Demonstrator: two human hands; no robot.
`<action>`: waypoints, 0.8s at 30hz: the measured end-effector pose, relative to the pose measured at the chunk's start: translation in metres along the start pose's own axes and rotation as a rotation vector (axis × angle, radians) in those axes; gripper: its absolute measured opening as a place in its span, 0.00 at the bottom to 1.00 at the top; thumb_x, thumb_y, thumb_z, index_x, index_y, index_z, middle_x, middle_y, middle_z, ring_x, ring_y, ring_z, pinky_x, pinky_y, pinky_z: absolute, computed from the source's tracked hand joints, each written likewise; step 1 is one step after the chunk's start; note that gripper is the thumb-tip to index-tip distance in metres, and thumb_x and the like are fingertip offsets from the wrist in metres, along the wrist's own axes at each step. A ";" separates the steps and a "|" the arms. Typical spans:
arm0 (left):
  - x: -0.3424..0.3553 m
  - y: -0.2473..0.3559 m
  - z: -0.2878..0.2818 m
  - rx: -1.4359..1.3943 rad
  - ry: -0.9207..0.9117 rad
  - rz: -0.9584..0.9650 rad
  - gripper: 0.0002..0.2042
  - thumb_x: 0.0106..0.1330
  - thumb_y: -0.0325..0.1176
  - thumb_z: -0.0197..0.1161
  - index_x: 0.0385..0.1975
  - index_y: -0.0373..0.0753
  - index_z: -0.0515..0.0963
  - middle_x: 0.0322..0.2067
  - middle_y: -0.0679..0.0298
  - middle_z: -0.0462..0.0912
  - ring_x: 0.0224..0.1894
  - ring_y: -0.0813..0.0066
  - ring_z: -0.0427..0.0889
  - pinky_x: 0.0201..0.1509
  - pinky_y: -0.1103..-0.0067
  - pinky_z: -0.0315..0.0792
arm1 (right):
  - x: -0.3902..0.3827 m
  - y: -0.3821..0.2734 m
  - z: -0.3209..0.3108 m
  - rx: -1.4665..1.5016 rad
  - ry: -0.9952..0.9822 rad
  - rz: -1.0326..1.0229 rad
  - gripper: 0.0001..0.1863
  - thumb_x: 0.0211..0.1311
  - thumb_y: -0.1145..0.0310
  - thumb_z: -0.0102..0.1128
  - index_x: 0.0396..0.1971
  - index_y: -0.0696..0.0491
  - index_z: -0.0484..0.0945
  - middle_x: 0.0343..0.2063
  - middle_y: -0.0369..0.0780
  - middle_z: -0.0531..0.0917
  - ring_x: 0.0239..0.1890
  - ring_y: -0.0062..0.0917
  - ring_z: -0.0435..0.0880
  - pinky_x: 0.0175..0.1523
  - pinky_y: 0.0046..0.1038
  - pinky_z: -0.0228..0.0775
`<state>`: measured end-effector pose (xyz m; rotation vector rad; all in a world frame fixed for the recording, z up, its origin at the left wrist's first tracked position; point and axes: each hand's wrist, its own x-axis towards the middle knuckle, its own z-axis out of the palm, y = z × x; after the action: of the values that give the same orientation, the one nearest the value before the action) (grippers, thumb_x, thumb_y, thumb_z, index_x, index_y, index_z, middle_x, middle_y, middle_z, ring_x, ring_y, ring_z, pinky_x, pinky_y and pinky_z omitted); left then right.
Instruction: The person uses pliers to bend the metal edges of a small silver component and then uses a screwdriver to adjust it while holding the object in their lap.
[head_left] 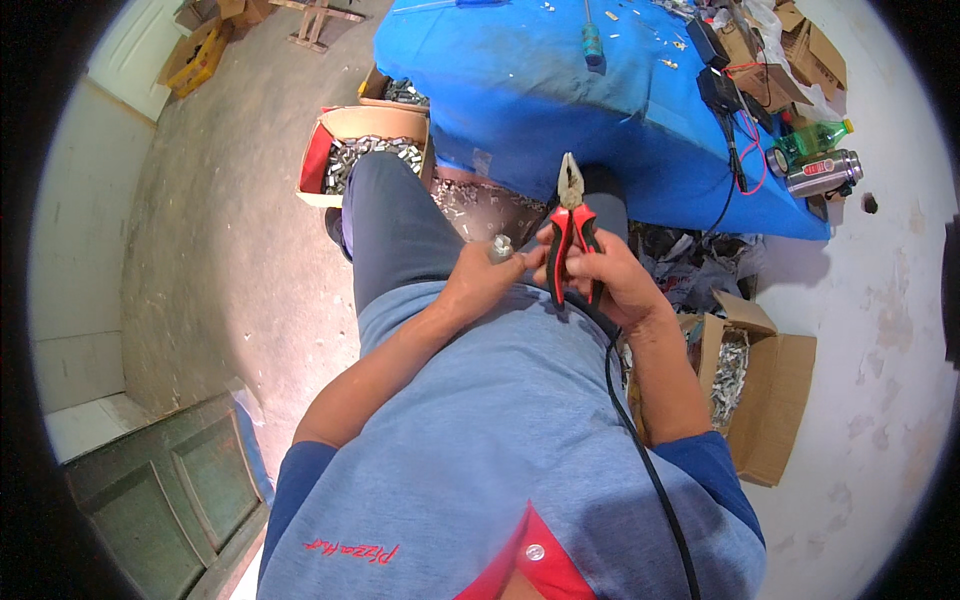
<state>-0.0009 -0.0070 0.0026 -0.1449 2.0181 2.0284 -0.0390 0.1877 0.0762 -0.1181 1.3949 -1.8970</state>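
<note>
My left hand (483, 280) is closed in front of my lap, with a small shiny metal piece (502, 244) sticking up from its fingers. The piece looks like a short cylinder; its lower part is hidden by the fingers. Just to the right, my right hand (622, 278) is wrapped around the handles of red-and-black pliers (570, 190). Their jaws point away from me, toward the blue-covered table, and grip nothing I can see. The fingers of both hands come close together near the plier handles.
Ahead stands a table under a blue cloth (500, 100), bearing a screwdriver (592, 45) and black adapters (717, 90). A red-sided box (308, 185) of metal pieces sits left of my knee. On the right are a steel thermos (825, 175), a green bottle (815, 140) and a carton (780, 400).
</note>
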 end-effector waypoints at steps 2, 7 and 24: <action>0.006 -0.021 0.001 -0.005 0.049 0.107 0.13 0.67 0.36 0.61 0.22 0.35 0.77 0.18 0.76 0.70 0.22 0.87 0.64 0.24 0.80 0.59 | -0.008 0.004 0.003 0.059 -0.060 0.042 0.30 0.54 0.67 0.60 0.57 0.63 0.69 0.43 0.49 0.83 0.39 0.27 0.85 0.44 0.24 0.78; 0.005 -0.017 0.000 0.085 0.112 0.082 0.15 0.64 0.36 0.62 0.21 0.30 0.75 0.16 0.67 0.72 0.22 0.82 0.68 0.26 0.74 0.64 | -0.026 0.010 -0.007 0.103 -0.157 0.193 0.35 0.50 0.66 0.62 0.60 0.63 0.67 0.35 0.50 0.83 0.23 0.22 0.83 0.18 0.15 0.67; 0.008 -0.021 0.001 0.148 0.250 0.150 0.16 0.65 0.37 0.61 0.21 0.30 0.76 0.16 0.60 0.73 0.20 0.76 0.69 0.26 0.72 0.64 | -0.030 -0.041 -0.006 -0.652 -0.197 0.407 0.29 0.50 0.72 0.52 0.57 0.61 0.71 0.41 0.45 0.83 0.42 0.30 0.85 0.39 0.29 0.78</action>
<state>-0.0026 -0.0054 -0.0193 -0.2336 2.3892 2.0246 -0.0416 0.2155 0.1190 -0.3027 1.6970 -1.0281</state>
